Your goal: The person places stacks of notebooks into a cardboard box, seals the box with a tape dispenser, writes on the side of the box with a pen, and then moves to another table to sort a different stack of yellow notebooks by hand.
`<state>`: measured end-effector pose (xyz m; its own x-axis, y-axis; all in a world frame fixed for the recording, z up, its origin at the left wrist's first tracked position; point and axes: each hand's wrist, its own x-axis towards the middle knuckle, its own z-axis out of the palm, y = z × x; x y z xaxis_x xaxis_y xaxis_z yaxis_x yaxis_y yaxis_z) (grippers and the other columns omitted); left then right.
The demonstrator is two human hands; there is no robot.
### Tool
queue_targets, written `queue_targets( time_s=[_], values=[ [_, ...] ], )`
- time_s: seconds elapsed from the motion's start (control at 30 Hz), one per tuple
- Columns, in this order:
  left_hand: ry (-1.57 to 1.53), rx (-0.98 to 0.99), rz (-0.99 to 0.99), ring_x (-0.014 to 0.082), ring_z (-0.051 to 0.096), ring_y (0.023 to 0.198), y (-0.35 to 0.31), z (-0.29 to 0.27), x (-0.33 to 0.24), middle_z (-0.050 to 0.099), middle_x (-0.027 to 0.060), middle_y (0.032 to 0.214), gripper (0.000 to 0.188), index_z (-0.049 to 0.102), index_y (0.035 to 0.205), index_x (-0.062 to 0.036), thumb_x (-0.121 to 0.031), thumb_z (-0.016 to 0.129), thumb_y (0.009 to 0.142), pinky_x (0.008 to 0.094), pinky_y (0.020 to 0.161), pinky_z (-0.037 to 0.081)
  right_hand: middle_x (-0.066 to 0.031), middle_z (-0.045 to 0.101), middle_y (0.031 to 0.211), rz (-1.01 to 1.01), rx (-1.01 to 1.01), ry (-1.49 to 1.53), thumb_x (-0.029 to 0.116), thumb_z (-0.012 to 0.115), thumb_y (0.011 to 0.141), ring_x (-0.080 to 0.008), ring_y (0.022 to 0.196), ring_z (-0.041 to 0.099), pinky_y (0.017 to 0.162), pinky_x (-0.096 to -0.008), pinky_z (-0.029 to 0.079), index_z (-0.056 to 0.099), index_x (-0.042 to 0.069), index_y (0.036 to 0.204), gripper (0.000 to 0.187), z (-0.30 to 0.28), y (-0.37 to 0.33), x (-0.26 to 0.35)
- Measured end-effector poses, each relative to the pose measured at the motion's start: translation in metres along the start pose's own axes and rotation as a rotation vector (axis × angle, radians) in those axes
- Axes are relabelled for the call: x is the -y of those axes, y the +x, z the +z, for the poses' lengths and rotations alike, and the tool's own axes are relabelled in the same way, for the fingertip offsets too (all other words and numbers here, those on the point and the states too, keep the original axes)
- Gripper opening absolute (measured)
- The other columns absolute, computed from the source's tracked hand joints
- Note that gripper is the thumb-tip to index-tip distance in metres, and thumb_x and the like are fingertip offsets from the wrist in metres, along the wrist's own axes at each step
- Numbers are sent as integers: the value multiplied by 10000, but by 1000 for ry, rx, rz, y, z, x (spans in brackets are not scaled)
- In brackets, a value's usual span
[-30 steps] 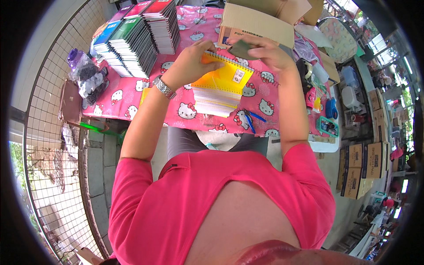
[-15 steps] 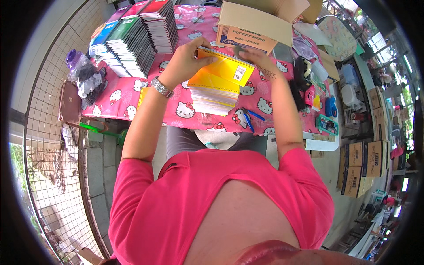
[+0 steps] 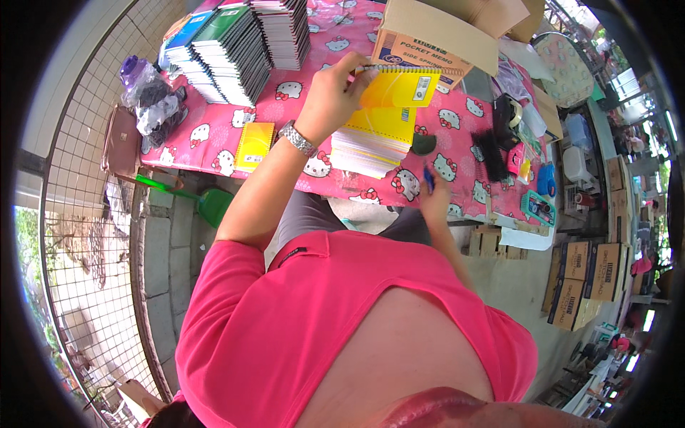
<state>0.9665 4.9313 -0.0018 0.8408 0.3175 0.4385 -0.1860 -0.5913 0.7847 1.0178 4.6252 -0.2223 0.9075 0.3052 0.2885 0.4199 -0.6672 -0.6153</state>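
Observation:
My left hand (image 3: 330, 98) pinches the upper left corner of a yellow spiral notebook (image 3: 394, 88), whose bound edge faces away from me. A length of wire coil (image 3: 452, 71) sticks out past the right end of that edge. Beneath it lies a stack of yellow-covered notebooks (image 3: 367, 151), white page edges facing me. Near the table's front edge, my right hand (image 3: 435, 198) is closed on a blue-handled tool (image 3: 429, 178) like small pliers, mostly hidden by the fingers. A dark, rounded piece (image 3: 424, 145) lies just right of the stack.
Another yellow notebook (image 3: 255, 146) lies left of my forearm. Tall stacks of spiral notebooks (image 3: 232, 57) stand at the back left, near plastic bags (image 3: 151, 107). An open cardboard box (image 3: 432, 46) is behind the work. A black brush (image 3: 489, 153) and a teal basket (image 3: 536, 208) sit at right.
My right hand has left the notebook's bound edge and come down to the blue-handled tool at the front. The dark piece it held now lies on the table. My left hand still holds the notebook.

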Motion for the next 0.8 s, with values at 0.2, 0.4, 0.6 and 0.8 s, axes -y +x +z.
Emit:
queue_targets(
  time_s=[0.2, 0.4, 0.6, 0.8],
  values=[
    [-80, -83, 68, 83, 633, 614, -1, 5, 5, 638, 63, 763, 278, 558, 1123, -31, -174, 646, 901, 232, 503, 510, -151, 556, 1150, -528, -173, 296, 163, 688, 793, -318, 1044, 517, 916, -417, 400, 537, 33, 1252, 500, -85, 60, 183],
    [-188, 2, -32, 130, 673, 655, -2, 0, 8, 657, 87, 796, 213, 563, 1065, 9, -59, 621, 872, 247, 539, 537, -101, 560, 1098, -696, -152, 139, 215, 711, 759, -305, 1005, 514, 871, -430, 404, 558, 49, 1238, 529, -79, 82, 236],
    [-229, -104, -7, 167, 688, 663, -8, 7, 9, 652, 104, 796, 175, 600, 1009, 16, 38, 578, 837, 264, 552, 538, -85, 576, 1031, -630, -56, 68, 206, 691, 793, -259, 944, 549, 832, -386, 431, 595, 38, 1196, 447, -79, 81, 240],
    [-96, -272, 220, 117, 637, 720, -15, 9, 27, 648, 82, 876, 188, 608, 1050, 30, 39, 580, 864, 262, 590, 560, -113, 584, 1084, 124, 679, 1075, 177, 643, 875, -198, 1045, 561, 841, -320, 452, 580, 20, 1210, 375, -85, 83, 235]
  ],
)
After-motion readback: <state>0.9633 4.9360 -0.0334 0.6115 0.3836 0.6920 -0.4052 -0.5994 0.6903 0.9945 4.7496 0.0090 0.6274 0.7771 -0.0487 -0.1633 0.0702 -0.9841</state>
